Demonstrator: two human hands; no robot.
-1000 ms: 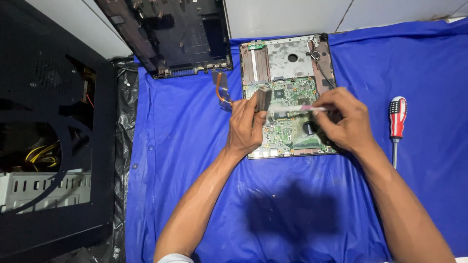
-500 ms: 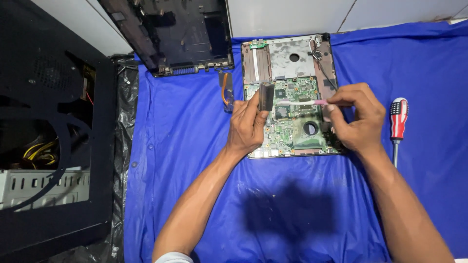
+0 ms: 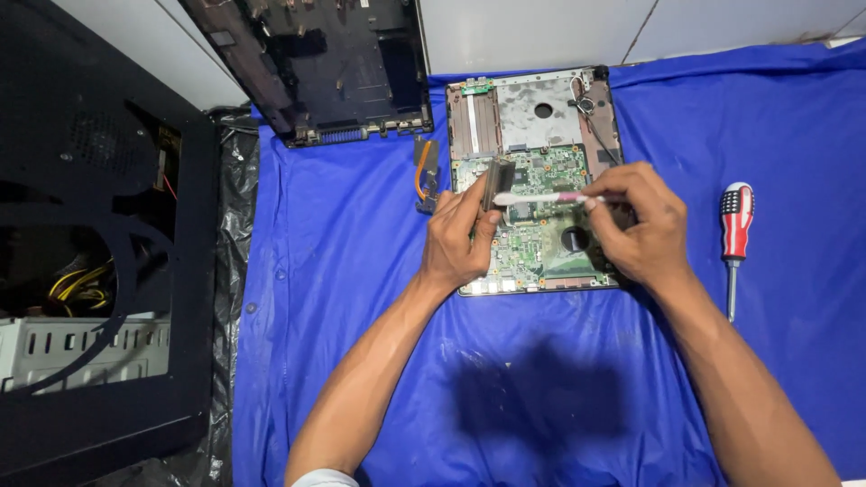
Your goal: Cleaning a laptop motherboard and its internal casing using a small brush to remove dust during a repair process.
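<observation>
An opened laptop base with a green circuit board [image 3: 534,236] lies on a blue cloth [image 3: 361,298]. My left hand [image 3: 462,236] rests on the board's left edge and pinches a small dark finned block [image 3: 498,184] held upright over the board. My right hand [image 3: 639,225] grips a pink-handled brush [image 3: 541,197] that lies sideways, its white bristle end touching the dark block. Both forearms reach in from the bottom of the view.
A red and white screwdriver [image 3: 735,236] lies on the cloth to the right. A dark laptop shell [image 3: 334,72] leans at the back. An orange ribbon part [image 3: 426,171] sits beside the board. A black computer case [image 3: 90,271] with cables stands at the left.
Both hands have shifted slightly toward the back of the board. The dark block now stands more upright in my left hand, and the brush has moved up against it.
</observation>
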